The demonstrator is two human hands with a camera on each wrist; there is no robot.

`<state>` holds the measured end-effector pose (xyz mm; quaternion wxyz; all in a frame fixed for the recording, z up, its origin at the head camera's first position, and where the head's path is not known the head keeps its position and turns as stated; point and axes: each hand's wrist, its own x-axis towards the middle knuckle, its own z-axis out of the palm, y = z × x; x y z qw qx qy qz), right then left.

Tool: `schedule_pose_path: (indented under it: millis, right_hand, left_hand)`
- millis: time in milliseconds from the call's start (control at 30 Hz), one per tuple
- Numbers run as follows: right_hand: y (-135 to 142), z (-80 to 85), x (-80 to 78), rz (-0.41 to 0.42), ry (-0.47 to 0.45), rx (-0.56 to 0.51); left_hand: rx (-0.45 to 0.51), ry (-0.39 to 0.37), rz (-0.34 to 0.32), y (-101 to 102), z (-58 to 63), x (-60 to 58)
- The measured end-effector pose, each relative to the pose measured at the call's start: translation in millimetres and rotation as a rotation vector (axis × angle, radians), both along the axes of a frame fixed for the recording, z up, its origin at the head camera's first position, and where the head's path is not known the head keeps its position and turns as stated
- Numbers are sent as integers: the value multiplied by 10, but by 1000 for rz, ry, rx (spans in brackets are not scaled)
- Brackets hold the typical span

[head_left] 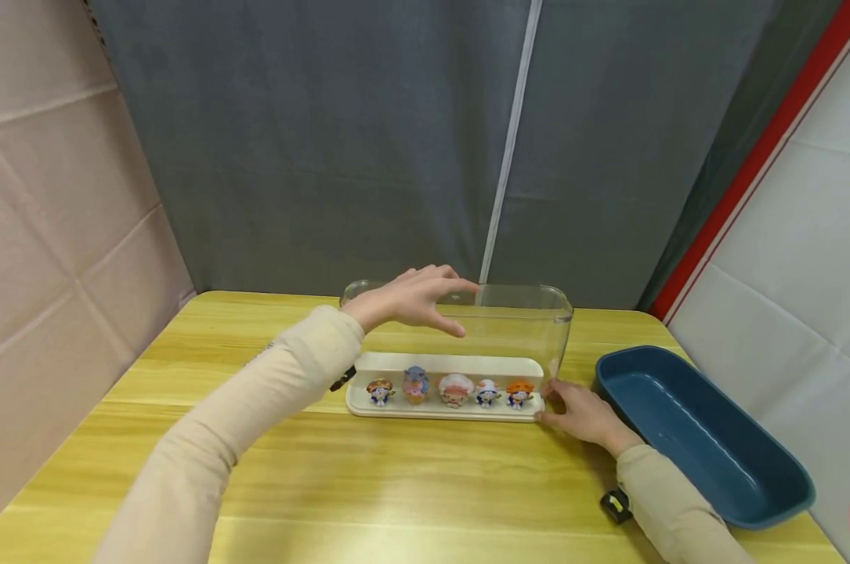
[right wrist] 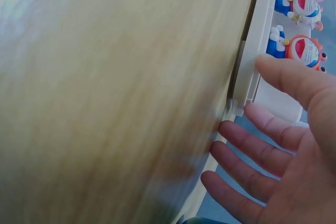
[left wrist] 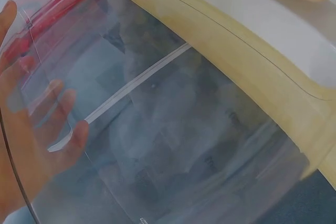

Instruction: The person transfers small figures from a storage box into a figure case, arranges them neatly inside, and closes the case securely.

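My left hand [head_left: 425,298], its fingers spread, is raised in front of the upper part of a clear plastic cover [head_left: 516,317]. Through the clear plastic, the left wrist view shows the same fingers apart and holding nothing. A long white base [head_left: 446,363] lies in front of the cover's lower part, with several small cartoon figurines [head_left: 456,389] lined up on it. At the base's right end my right hand [head_left: 576,411] touches the corner. In the right wrist view its thumb is against the base edge beside the orange-headed figurine [right wrist: 304,51]; the other fingers extend loosely.
A dark blue basin [head_left: 707,446] stands on the right side of the wood-grain table [head_left: 368,486], close to my right forearm. Grey cloth [head_left: 312,157] hangs behind the table. Light-coloured sheets line both sides, the right one with a red band.
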<state>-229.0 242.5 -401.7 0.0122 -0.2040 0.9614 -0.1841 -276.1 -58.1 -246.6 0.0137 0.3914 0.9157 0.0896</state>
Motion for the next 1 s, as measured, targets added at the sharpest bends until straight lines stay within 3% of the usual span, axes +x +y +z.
schedule_pose_path:
  millis: [433, 1000]
  right_hand:
    - [10, -23, -13, 1, -1, -6]
    - [2, -20, 3, -11, -4, -11]
  left_hand:
    - [7, -32, -2, 21, -90, -10]
    - [-35, 36, 11, 45, -306, 80]
